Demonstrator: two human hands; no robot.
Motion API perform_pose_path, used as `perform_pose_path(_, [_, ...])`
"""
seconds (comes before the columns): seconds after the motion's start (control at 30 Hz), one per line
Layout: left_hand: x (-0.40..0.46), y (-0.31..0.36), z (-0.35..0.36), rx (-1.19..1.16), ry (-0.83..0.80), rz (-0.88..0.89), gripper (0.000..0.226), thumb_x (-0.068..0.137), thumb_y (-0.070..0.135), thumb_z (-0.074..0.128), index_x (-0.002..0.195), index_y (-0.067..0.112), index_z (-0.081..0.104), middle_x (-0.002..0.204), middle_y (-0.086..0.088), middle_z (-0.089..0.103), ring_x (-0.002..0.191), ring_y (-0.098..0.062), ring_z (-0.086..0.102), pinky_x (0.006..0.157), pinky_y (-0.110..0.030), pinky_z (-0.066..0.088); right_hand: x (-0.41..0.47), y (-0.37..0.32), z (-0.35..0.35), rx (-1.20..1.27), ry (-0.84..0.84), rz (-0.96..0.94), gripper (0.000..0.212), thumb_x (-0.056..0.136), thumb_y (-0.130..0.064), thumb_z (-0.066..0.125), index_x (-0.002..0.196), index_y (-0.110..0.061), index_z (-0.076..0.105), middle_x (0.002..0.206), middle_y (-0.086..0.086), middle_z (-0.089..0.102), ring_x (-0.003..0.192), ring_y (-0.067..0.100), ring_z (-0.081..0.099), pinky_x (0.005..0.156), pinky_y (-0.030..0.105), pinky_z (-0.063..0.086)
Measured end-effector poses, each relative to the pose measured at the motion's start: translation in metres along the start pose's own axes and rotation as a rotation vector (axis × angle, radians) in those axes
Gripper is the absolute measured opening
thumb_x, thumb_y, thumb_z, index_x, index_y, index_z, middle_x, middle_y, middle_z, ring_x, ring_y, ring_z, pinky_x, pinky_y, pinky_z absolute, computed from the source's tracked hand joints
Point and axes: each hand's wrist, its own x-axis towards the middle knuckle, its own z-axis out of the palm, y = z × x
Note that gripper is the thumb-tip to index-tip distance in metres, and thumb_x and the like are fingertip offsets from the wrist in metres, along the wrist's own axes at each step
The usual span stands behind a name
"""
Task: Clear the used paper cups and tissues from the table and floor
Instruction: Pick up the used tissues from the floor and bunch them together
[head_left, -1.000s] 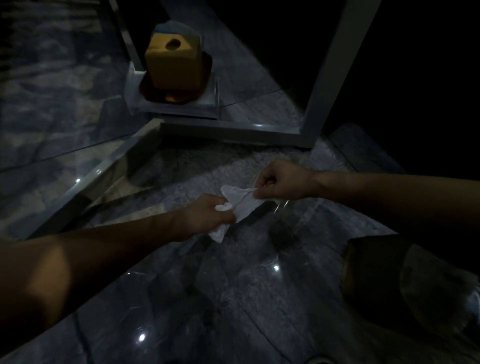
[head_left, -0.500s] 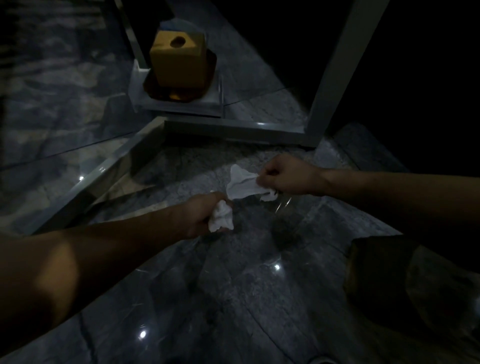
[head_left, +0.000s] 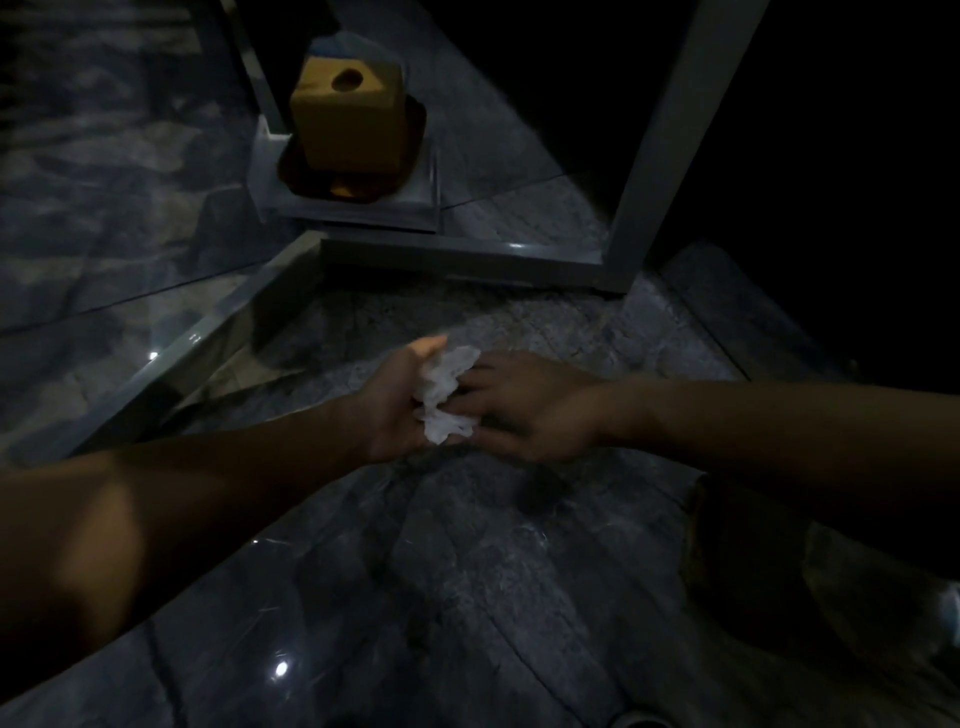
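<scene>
At the centre of the frame, crumpled white tissues (head_left: 445, 395) are cupped in the left hand (head_left: 397, 402), palm up with fingers loosely curled around them. The right hand (head_left: 524, 410) is spread open, its fingertips touching the wad. Dark marble floor (head_left: 415, 571) lies beneath. In the upper part, a yellow box (head_left: 345, 122) with a round hole is seen behind a grey metal frame (head_left: 457, 254). No writing can be read.

Tissues (head_left: 444, 395): white, crumpled into one loose wad, held above the dark marble floor (head_left: 467, 571), lying in the left hand's (head_left: 397, 410) palm.
</scene>
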Motion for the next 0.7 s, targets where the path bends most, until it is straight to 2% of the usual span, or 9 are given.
perform_pose_path(0.1, [-0.002, -0.002, 0.002, 0.104, 0.02, 0.011, 0.044, 0.096, 0.032, 0.046, 0.126, 0.001, 0.058, 0.11, -0.015, 0.067, 0.089, -0.025, 0.066, 0.083, -0.036, 0.053, -0.006, 0.003, -0.001, -0.068, 0.038, -0.094, 0.05, 0.097, -0.038, 0.043, 0.143, -0.019, 0.043, 0.15, 0.005, 0.041, 0.141, 0.024, 0.032, 0.11, 0.045, 0.034])
perform_pose_path(0.2, [0.0, -0.007, 0.003, 0.14, 0.11, 0.048, 0.037, 0.103, 0.03, 0.04, 0.127, 0.007, 0.058, 0.114, -0.014, 0.063, 0.083, -0.018, 0.059, 0.071, -0.027, 0.049, -0.015, 0.01, -0.009, -0.018, 0.085, -0.129, 0.042, 0.097, -0.031, 0.046, 0.136, -0.014, 0.052, 0.141, 0.01, 0.052, 0.129, 0.026, 0.047, 0.105, 0.042, 0.041])
perform_pose_path(0.23, [0.001, -0.008, 0.004, 0.147, 0.133, 0.061, 0.034, 0.104, 0.029, 0.04, 0.123, 0.008, 0.059, 0.107, -0.012, 0.065, 0.075, -0.015, 0.062, 0.061, -0.023, 0.053, -0.018, 0.012, -0.013, -0.009, 0.1, -0.114, 0.04, 0.096, -0.029, 0.047, 0.131, -0.013, 0.056, 0.137, 0.012, 0.055, 0.124, 0.027, 0.052, 0.101, 0.043, 0.045])
perform_pose_path(0.3, [0.003, -0.007, 0.005, 0.186, 0.153, 0.067, 0.024, 0.103, 0.027, 0.043, 0.101, 0.01, 0.06, 0.074, -0.005, 0.067, 0.047, -0.01, 0.061, 0.039, -0.016, 0.045, -0.024, 0.017, -0.019, -0.01, 0.126, -0.06, 0.036, 0.095, -0.031, 0.047, 0.124, -0.013, 0.06, 0.129, 0.011, 0.058, 0.114, 0.026, 0.057, 0.092, 0.043, 0.049])
perform_pose_path(0.33, [0.004, -0.007, 0.007, 0.219, 0.154, 0.062, 0.024, 0.103, 0.027, 0.045, 0.093, 0.011, 0.059, 0.063, -0.002, 0.062, 0.04, -0.009, 0.055, 0.034, -0.015, 0.04, -0.027, 0.02, -0.021, -0.013, 0.129, -0.034, 0.035, 0.095, -0.034, 0.047, 0.121, -0.014, 0.059, 0.125, 0.01, 0.059, 0.109, 0.025, 0.058, 0.088, 0.042, 0.05])
perform_pose_path(0.43, [0.009, -0.006, 0.02, 0.29, 0.158, 0.054, 0.028, 0.102, 0.029, 0.046, 0.085, 0.012, 0.061, 0.053, 0.001, 0.059, 0.035, -0.008, 0.05, 0.032, -0.015, 0.037, -0.033, 0.028, -0.025, 0.054, 0.163, 0.045, 0.031, 0.092, -0.042, 0.052, 0.112, -0.019, 0.054, 0.113, 0.002, 0.059, 0.094, 0.019, 0.058, 0.077, 0.03, 0.046])
perform_pose_path(0.53, [0.011, -0.009, 0.038, 0.207, 0.132, 0.046, 0.044, 0.102, 0.031, 0.044, 0.071, 0.015, 0.07, 0.059, -0.002, 0.065, 0.042, -0.01, 0.058, 0.038, -0.017, 0.043, -0.032, 0.029, -0.027, 0.176, 0.239, 0.152, 0.031, 0.087, -0.05, 0.058, 0.102, -0.022, 0.053, 0.1, -0.005, 0.058, 0.085, 0.014, 0.054, 0.07, 0.028, 0.042])
perform_pose_path(0.6, [0.006, -0.012, 0.048, 0.057, 0.053, 0.015, 0.046, 0.103, 0.036, 0.041, 0.081, 0.01, 0.071, 0.074, -0.007, 0.068, 0.059, -0.014, 0.064, 0.052, -0.023, 0.051, -0.028, 0.023, -0.023, 0.254, 0.295, 0.215, 0.028, 0.084, -0.046, 0.062, 0.095, -0.02, 0.056, 0.093, -0.005, 0.058, 0.082, 0.012, 0.053, 0.071, 0.03, 0.046])
perform_pose_path(0.7, [-0.013, -0.01, 0.056, -0.128, 0.093, -0.024, 0.052, 0.103, 0.045, 0.033, 0.122, 0.007, 0.062, 0.098, -0.01, 0.07, 0.084, -0.017, 0.071, 0.062, -0.026, 0.058, -0.021, -0.006, -0.015, 0.495, 0.468, 0.317, 0.021, 0.081, -0.031, 0.068, 0.092, -0.014, 0.062, 0.089, -0.006, 0.058, 0.084, 0.009, 0.052, 0.076, 0.034, 0.049])
